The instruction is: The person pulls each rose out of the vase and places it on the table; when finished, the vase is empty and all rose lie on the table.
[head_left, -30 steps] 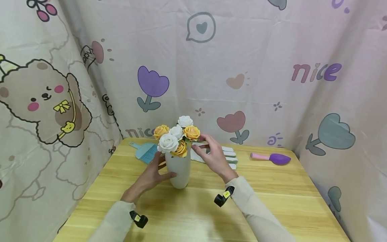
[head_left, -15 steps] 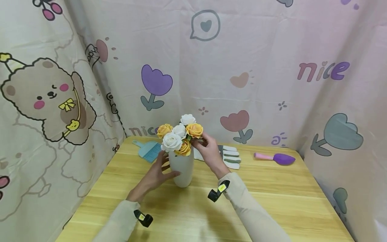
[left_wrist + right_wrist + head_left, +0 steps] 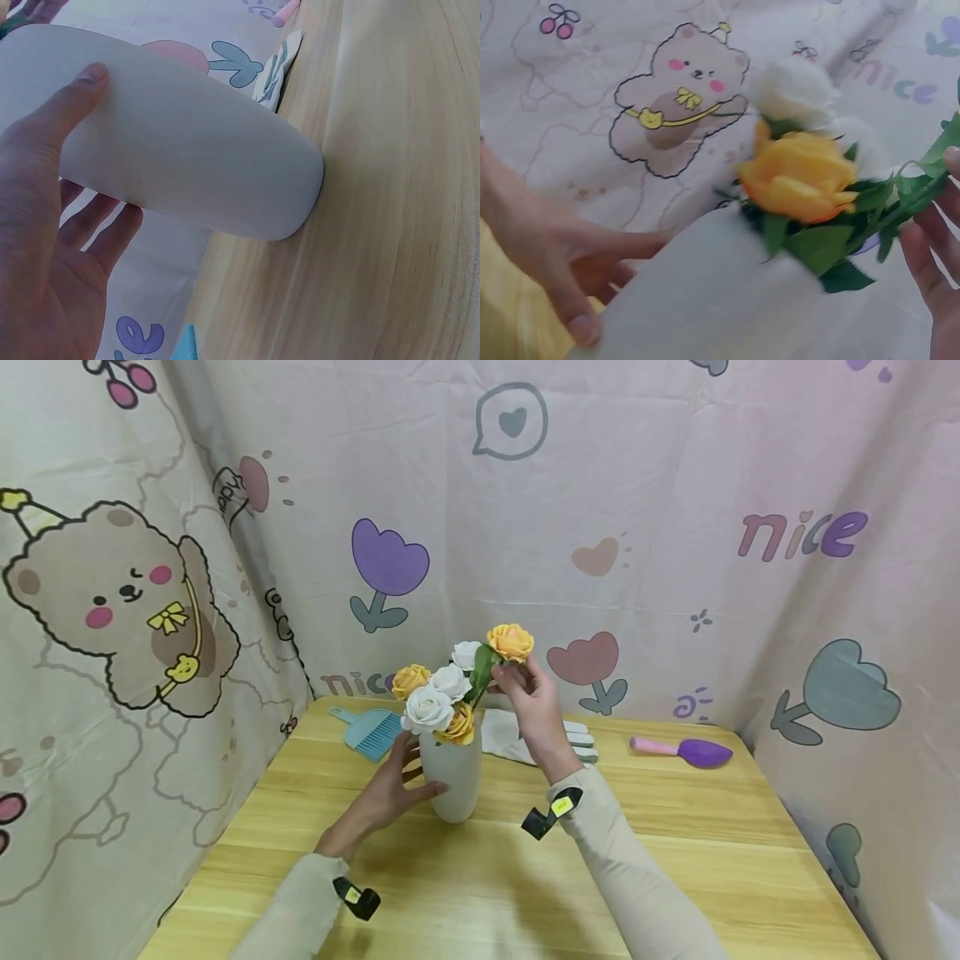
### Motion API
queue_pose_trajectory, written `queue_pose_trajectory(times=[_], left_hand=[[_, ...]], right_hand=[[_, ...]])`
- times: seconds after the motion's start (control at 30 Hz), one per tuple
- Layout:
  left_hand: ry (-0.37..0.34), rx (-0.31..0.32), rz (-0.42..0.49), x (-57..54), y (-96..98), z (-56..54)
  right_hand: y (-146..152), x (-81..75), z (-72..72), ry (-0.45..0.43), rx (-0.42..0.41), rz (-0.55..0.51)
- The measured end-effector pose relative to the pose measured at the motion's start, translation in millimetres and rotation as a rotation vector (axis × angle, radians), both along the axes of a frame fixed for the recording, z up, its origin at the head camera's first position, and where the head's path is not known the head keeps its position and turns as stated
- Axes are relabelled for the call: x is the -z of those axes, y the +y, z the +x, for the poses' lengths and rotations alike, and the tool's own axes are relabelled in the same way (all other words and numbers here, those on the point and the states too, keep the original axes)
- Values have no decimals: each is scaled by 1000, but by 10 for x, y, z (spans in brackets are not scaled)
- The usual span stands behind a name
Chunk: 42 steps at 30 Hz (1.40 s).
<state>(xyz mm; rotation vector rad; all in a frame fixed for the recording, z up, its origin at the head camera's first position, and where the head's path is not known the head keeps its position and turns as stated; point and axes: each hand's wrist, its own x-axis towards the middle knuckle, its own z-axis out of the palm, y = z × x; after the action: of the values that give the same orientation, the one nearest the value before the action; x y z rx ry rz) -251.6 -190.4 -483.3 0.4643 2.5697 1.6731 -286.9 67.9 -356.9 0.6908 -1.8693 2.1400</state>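
A white vase (image 3: 454, 781) stands on the wooden table with white roses (image 3: 427, 708) and yellow roses (image 3: 411, 681) in it. My left hand (image 3: 384, 792) holds the vase by its left side; in the left wrist view its thumb and fingers lie on opposite sides of the vase wall (image 3: 187, 142). Above the vase mouth, to the right, my right hand (image 3: 538, 714) pinches the green stem of one yellow rose (image 3: 512, 642), whose bloom sits higher than the others. The right wrist view shows leaves (image 3: 900, 199) along that stem, while its lower end is hidden.
A light blue dustpan (image 3: 367, 735) lies behind the vase on the left. White and grey gloves (image 3: 504, 735) lie behind my right hand. Farther right is a purple trowel (image 3: 701, 753) with a pink handle. A printed curtain (image 3: 660, 485) encloses the table's back and sides.
My right hand, earlier beside the blooms, has taken one yellow rose and raised it up and to the right. My left hand stays at the vase. The head view has shifted slightly.
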Motion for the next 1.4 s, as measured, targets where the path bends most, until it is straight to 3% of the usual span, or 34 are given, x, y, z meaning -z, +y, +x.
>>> queue_pose_trajectory(times=[0.17,0.37,0.8,1.07,1.27,1.4], left_hand=[[0,-5,-5,10,-4,-6],[10,2,-4,23,-10,-18],[12,-6,0,14,-4,-24],[4,-18,-1,42,1,-27],[7,-28,-12,51,2,-28],[6,-36,-16,42,-3,-24]], right_hand=[[62,-107,-30,39,0,-84],[128,-161,-76,53,58,-214],[81,-82,-22,21,38,-216],[55,-34,-7,66,98,-261],[113,-111,-32,112,162,-261],[174,-246,-71,143,197,-377]])
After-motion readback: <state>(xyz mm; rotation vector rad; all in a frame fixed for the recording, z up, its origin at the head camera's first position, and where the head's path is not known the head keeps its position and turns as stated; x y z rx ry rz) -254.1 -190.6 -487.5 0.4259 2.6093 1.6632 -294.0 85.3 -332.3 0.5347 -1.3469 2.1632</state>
